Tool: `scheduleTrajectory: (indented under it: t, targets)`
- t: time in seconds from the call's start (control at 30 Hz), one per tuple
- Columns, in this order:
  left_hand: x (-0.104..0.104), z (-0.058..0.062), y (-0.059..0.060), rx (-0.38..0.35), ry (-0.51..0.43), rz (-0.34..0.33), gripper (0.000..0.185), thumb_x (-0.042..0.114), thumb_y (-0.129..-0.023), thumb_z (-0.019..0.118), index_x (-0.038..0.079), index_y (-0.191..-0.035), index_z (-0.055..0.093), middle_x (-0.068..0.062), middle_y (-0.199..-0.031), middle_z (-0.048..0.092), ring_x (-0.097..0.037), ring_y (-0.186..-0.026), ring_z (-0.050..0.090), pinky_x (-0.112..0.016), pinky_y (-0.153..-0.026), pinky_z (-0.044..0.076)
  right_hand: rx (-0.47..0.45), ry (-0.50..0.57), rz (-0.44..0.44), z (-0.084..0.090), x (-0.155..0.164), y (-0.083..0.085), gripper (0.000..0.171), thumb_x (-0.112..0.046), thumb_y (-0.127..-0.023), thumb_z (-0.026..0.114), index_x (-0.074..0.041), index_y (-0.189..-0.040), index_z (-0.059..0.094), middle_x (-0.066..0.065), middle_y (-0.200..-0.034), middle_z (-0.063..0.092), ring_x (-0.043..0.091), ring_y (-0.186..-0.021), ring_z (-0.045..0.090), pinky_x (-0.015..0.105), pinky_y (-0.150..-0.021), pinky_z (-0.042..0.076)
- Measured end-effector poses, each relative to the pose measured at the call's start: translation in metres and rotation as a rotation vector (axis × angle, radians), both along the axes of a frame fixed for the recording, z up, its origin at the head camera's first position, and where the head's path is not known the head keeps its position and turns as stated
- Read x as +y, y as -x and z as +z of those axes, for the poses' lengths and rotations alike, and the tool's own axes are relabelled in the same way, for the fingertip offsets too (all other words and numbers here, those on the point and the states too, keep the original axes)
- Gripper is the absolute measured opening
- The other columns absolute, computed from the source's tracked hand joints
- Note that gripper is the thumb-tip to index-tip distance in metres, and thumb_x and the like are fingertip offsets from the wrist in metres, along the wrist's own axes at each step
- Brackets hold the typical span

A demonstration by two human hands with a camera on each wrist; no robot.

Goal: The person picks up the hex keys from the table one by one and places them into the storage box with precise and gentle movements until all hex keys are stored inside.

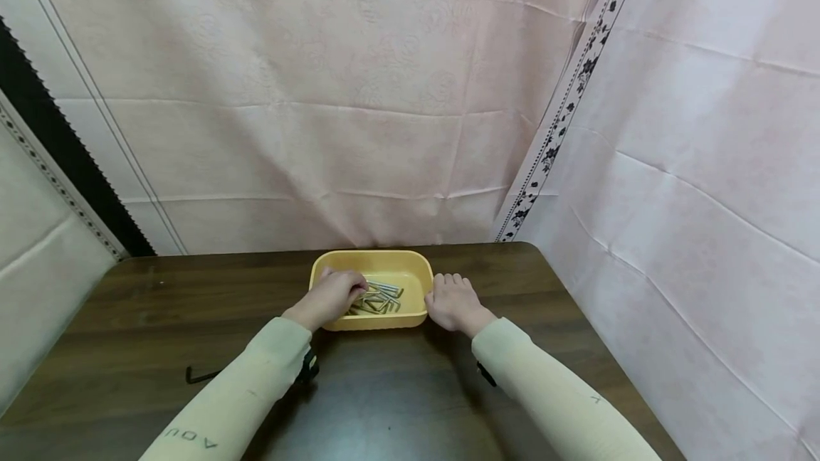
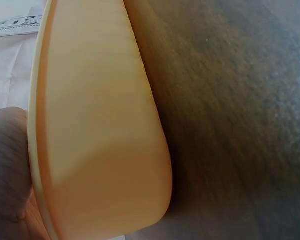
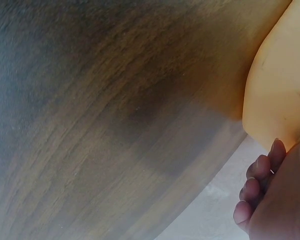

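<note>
Head view: a yellow tray (image 1: 333, 265) sits at the far middle of the dark wooden surface (image 1: 160, 319), close to its back edge and a little below frame centre. Inside it lies a loose pile of metal rods (image 1: 381, 297), grey and crossing one another. The left hand (image 1: 329, 297) reaches over the tray's near-left rim, fingers curled down onto the left end of the pile; whether they actually pinch a rod cannot be told, since the knuckles hide the fingertips. The right hand (image 1: 453, 301) rests on the surface just beside the tray's right wall, fingers relaxed and lying side by side, holding nothing; contact with the wall is uncertain. Both forearms wear cream sleeves (image 1: 551, 390). A small black bent object (image 1: 201, 375) lies on the surface at lower left of the frame, well apart from the tray. Left wrist view: tray's outer wall fills the left half, blurred. Right wrist view: tray corner at upper right, fingertips (image 3: 252, 187) at lower right. Pale pink patterned cloth (image 1: 359, 91) hangs behind.
</note>
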State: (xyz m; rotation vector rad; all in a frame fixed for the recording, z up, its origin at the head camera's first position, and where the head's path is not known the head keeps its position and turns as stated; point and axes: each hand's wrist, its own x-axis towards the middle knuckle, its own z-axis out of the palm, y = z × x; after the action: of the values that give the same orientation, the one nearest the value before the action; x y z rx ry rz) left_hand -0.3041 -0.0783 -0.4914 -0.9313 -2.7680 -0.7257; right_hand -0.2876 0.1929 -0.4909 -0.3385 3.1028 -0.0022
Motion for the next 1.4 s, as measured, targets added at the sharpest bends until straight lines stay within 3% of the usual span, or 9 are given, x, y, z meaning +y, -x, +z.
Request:
scheduleTrajectory:
  t: [0.23,0.43,0.67,0.9,1.13,1.27,1.4]
  targets:
    - [0.0,0.003,-0.002,-0.027,-0.004,0.028,0.007,0.012,-0.093,0.065,0.011,-0.095,0.072,0.005,-0.091,0.068,-0.01,-0.081,0.06,-0.044,-0.087,0.031,0.004,0.006,0.0,0.001,-0.001,-0.001,0.028,-0.03,-0.1,0.033,-0.007,-0.102,0.048,0.007,-0.095,0.049,0.026,-0.091,0.044,0.043,-0.087,0.035]
    - [-0.003,0.007,-0.006,-0.07,-0.044,0.043,0.01,0.021,-0.09,0.069,0.012,-0.096,0.071,0.01,-0.085,0.064,-0.009,-0.078,0.057,-0.042,-0.088,0.028,0.003,0.016,-0.003,0.001,-0.001,-0.001,0.028,-0.03,-0.1,0.033,-0.006,-0.102,0.049,0.008,-0.098,0.049,0.027,-0.094,0.045,0.044,-0.089,0.035]
    - [-0.015,0.015,-0.02,-0.078,-0.069,0.021,0.023,0.034,-0.086,0.073,0.017,-0.101,0.068,0.007,-0.095,0.065,-0.018,-0.092,0.06,-0.043,-0.094,0.026,0.011,0.019,-0.003,-0.001,0.0,-0.001,0.027,-0.03,-0.1,0.034,-0.007,-0.101,0.049,0.007,-0.096,0.049,0.027,-0.094,0.045,0.044,-0.089,0.035]
    - [-0.041,0.025,-0.044,-0.052,-0.048,0.038,0.036,0.04,-0.084,0.074,0.018,-0.112,0.067,0.006,-0.111,0.064,-0.016,-0.106,0.058,-0.044,-0.098,0.035,0.009,0.021,0.0,-0.001,-0.002,-0.001,0.028,-0.03,-0.1,0.034,-0.007,-0.101,0.048,0.007,-0.096,0.048,0.027,-0.093,0.044,0.044,-0.089,0.035]
    - [-0.073,0.029,-0.063,-0.036,-0.086,0.025,0.041,0.039,-0.083,0.076,0.017,-0.115,0.064,0.004,-0.113,0.06,-0.017,-0.105,0.059,-0.039,-0.088,0.047,0.007,0.03,0.007,-0.001,-0.001,-0.001,0.026,-0.03,-0.099,0.034,-0.007,-0.099,0.048,0.007,-0.094,0.048,0.026,-0.091,0.044,0.043,-0.087,0.035]
    - [-0.098,0.025,-0.069,-0.135,-0.197,0.027,0.047,0.046,-0.08,0.076,0.02,-0.117,0.064,0.002,-0.114,0.062,-0.019,-0.108,0.058,-0.044,-0.09,0.046,0.005,0.036,0.01,0.0,-0.001,-0.001,0.026,-0.03,-0.1,0.034,-0.008,-0.098,0.047,0.006,-0.093,0.047,0.026,-0.09,0.043,0.043,-0.087,0.035]
    - [-0.125,0.019,-0.074,-0.233,-0.274,0.074,0.052,0.052,-0.078,0.073,0.022,-0.119,0.064,0.003,-0.116,0.063,-0.019,-0.109,0.058,-0.047,-0.091,0.046,0.007,0.031,0.008,0.0,-0.001,-0.001,0.026,-0.029,-0.1,0.034,-0.007,-0.098,0.047,0.007,-0.093,0.047,0.026,-0.09,0.044,0.043,-0.087,0.035]
